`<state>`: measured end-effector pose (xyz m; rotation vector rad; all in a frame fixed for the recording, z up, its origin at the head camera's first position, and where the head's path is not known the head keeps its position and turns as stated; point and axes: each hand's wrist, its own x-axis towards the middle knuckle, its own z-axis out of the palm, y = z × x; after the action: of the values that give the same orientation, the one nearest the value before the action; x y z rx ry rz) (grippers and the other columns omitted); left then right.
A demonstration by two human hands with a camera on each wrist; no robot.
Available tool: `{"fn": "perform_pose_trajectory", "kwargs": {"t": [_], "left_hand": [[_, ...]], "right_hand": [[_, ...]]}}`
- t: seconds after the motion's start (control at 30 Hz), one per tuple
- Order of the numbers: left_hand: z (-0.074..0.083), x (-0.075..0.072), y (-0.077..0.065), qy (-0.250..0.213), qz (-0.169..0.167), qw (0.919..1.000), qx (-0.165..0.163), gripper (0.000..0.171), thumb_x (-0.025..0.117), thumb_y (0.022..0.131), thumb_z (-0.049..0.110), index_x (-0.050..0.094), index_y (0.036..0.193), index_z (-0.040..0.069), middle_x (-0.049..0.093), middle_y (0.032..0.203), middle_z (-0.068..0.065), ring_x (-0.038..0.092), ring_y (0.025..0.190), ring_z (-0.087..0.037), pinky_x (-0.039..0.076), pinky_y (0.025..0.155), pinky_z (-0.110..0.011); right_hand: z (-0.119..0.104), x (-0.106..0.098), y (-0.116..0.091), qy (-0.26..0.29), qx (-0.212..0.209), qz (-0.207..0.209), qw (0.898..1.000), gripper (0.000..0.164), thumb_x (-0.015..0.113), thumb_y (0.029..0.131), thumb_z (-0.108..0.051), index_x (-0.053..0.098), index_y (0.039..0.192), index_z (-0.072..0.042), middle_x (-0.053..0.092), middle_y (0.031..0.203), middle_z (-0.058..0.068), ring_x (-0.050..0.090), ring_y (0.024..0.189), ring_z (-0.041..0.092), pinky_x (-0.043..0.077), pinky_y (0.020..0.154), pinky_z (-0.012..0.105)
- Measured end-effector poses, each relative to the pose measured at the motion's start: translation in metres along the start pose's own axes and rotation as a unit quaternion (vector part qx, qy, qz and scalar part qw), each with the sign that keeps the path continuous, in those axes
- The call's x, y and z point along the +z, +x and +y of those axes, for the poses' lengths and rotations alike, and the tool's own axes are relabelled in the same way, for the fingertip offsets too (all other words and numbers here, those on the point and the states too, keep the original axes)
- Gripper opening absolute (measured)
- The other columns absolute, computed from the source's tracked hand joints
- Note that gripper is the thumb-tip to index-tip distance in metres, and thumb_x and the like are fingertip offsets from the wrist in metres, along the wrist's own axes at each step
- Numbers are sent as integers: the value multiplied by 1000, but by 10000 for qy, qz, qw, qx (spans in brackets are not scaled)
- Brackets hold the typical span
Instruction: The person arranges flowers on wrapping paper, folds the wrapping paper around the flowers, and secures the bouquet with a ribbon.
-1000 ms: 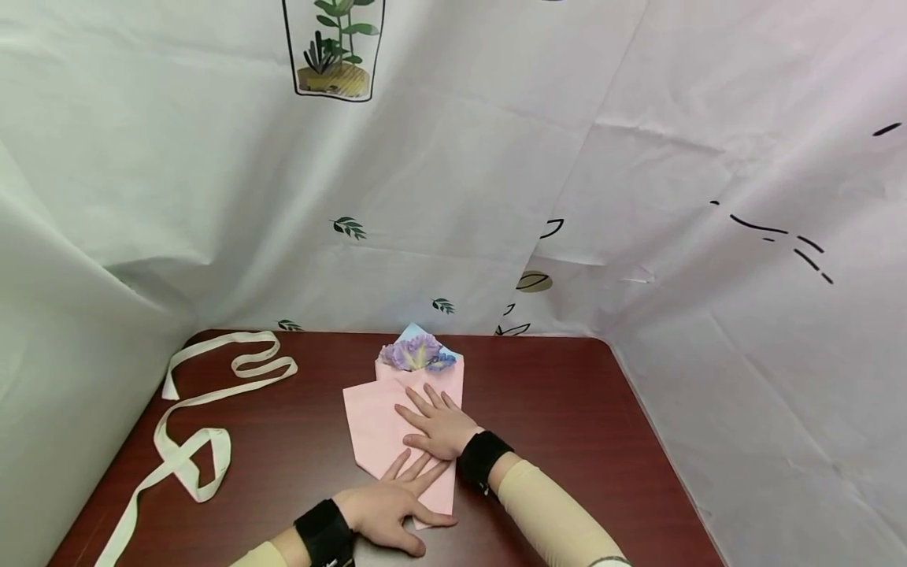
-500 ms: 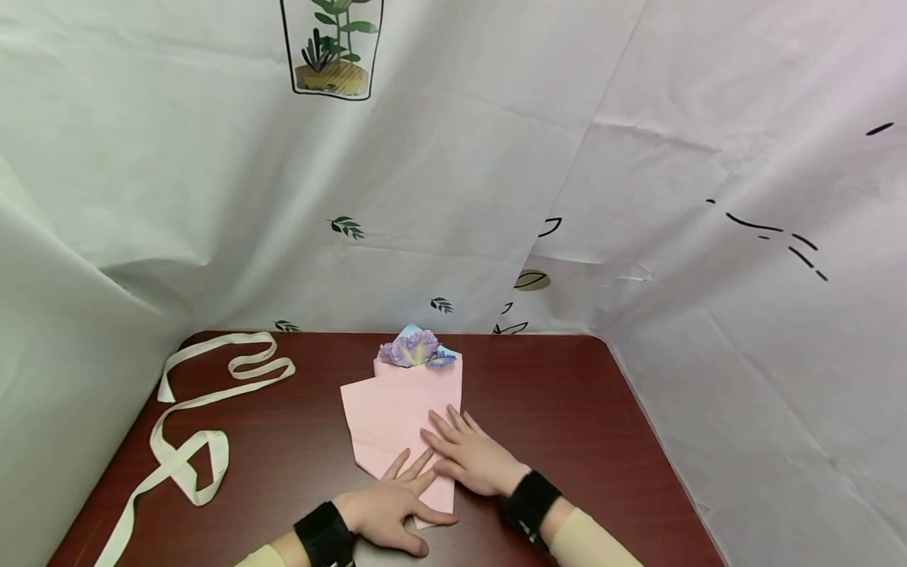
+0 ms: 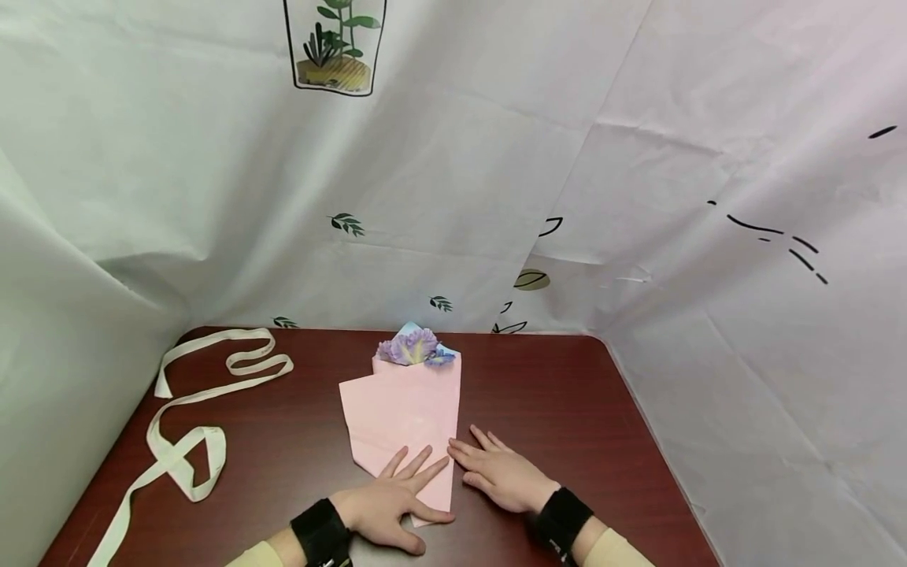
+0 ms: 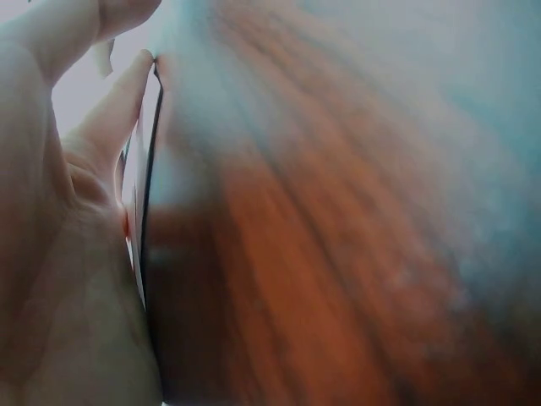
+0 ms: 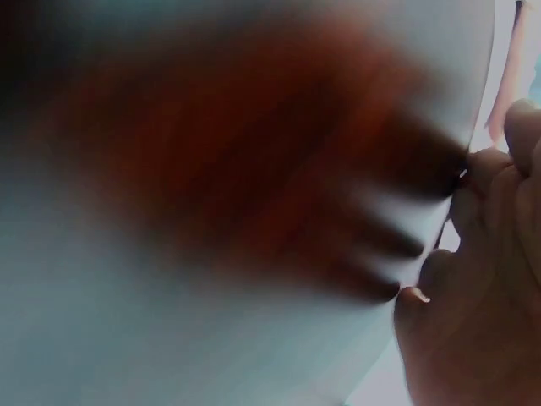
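Observation:
Folded pink wrapping paper (image 3: 400, 405) lies flat on the table, its left flap sticking out. Purple and blue flowers (image 3: 414, 346) show at its top, in front of a light blue paper tip (image 3: 409, 328). Spread over the lower part of the paper, my left hand (image 3: 386, 504) rests with straight fingers, its thumb on the tabletop. My right hand (image 3: 503, 472) lies just right of the paper, fingers extended, the fingertips at the paper's right edge; contact there cannot be told. Each wrist view shows its own hand flat against the blurred, shiny table surface.
A long cream ribbon (image 3: 170, 457) lies in loops along the left side of the dark red wooden table (image 3: 553, 394). White printed cloth (image 3: 453, 157) hangs behind the table and on both sides. Black bands (image 3: 563, 520) circle both wrists.
My right hand has slid from the middle of the pink paper down and right, off it, to the tabletop at its right edge. The left hand stays where it was.

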<state>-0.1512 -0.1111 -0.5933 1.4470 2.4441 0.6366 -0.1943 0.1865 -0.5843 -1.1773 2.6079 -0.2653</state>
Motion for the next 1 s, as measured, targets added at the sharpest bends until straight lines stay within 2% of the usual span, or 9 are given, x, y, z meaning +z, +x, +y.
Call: {"fn": "perform_pose_trajectory", "kwargs": {"t": [0.13, 0.23, 0.5, 0.73, 1.0], "left_hand": [[-3, -1, -1, 14, 7, 10000, -17, 58, 72, 91, 55, 58, 147, 53, 23, 176, -13, 14, 160, -48, 16, 118, -75], [-4, 0, -2, 37, 8, 10000, -16, 59, 72, 91, 55, 57, 148, 53, 23, 176, -12, 14, 161, -48, 17, 118, -75], [-3, 1, 1, -129, -2, 9999, 36, 60, 71, 92, 57, 55, 149, 54, 20, 177, -10, 13, 161, -47, 16, 118, -76], [-3, 1, 0, -87, 32, 9999, 45, 59, 71, 92, 58, 55, 149, 54, 19, 177, -10, 13, 161, -46, 17, 117, -75], [-6, 3, -1, -199, 43, 9998, 73, 57, 68, 94, 58, 54, 149, 54, 17, 178, -9, 9, 162, -45, 13, 118, -74]], "right_hand": [[23, -5, 14, 24, -164, -15, 9999, 50, 35, 116, -41, 39, 165, -32, 35, 171, -6, 21, 161, 41, 25, 125, 63], [39, -12, 28, 7, -187, 18, 9998, 50, 36, 116, -40, 41, 165, -33, 37, 171, -3, 22, 160, 43, 24, 124, 65], [78, -23, 62, -373, 214, 60, 9991, 52, 34, 115, -45, 38, 166, -32, 33, 173, -4, 22, 161, 40, 22, 126, 63], [93, -30, 85, -526, 776, 169, 9954, 55, 34, 115, -47, 34, 168, -31, 31, 174, -1, 22, 161, 37, 22, 127, 62], [93, -43, 107, -506, 1362, 231, 9891, 53, 37, 115, -41, 36, 167, -28, 32, 174, 1, 22, 161, 39, 21, 126, 65]]}}
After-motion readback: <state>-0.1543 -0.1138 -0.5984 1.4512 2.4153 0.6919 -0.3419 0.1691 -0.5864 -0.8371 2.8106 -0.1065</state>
